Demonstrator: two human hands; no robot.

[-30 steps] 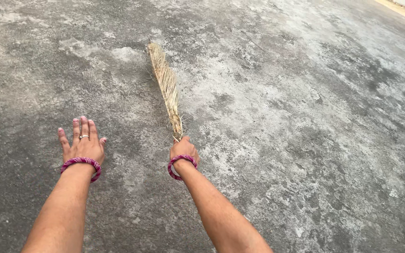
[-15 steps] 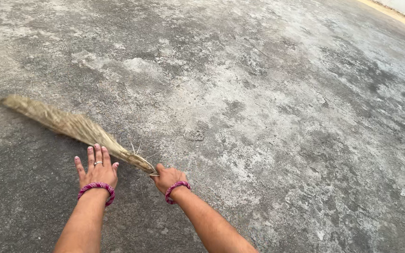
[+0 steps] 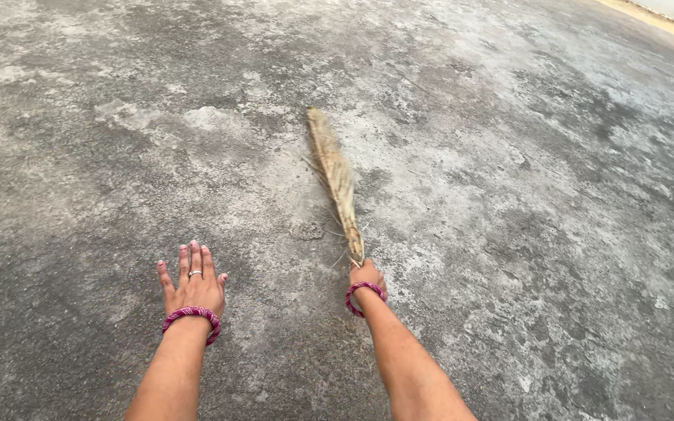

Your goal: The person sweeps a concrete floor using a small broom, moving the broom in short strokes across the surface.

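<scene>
A dry straw broom (image 3: 337, 175) lies stretched along the grey, patchy concrete floor (image 3: 524, 234), its tip pointing away from the person. At the broom's near end the right hand (image 3: 366, 277) is clenched around its bound handle. Well left of the broom, the left hand (image 3: 193, 286) is spread flat, fingers together, holding nothing. Each wrist wears a magenta bangle (image 3: 191, 315). Far right of the broom, a pale yellow strip (image 3: 657, 19) edges the floor.
</scene>
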